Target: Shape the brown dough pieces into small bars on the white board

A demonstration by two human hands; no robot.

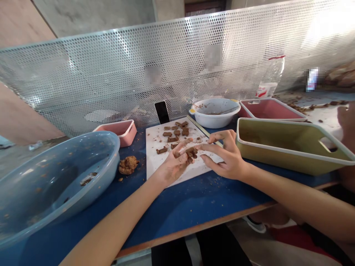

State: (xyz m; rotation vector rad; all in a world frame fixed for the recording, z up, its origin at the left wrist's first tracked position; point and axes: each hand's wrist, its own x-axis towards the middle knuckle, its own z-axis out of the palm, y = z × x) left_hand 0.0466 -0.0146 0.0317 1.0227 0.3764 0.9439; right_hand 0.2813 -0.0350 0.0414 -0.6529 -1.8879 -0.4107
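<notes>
My left hand [174, 164] holds a small brown clay piece [191, 153] between its fingers, above the front part of a white board [155, 166]. To the right of that piece, my right hand [226, 155] has its fingers spread, with the index fingertip close to the piece; whether it touches cannot be made out. Several small shaped brown pieces [172, 139] lie on the back half of the board among crumbs. A rough brown lump [128, 165] rests on the blue table left of the board.
A large blue basin [111, 138] stands at the left, with a pink box [129, 133] behind it. Behind the board are a phone [162, 112] and a white bowl [216, 118]. A green box [277, 157], another pink box [274, 109] and a person's hand [346, 118] are rightward.
</notes>
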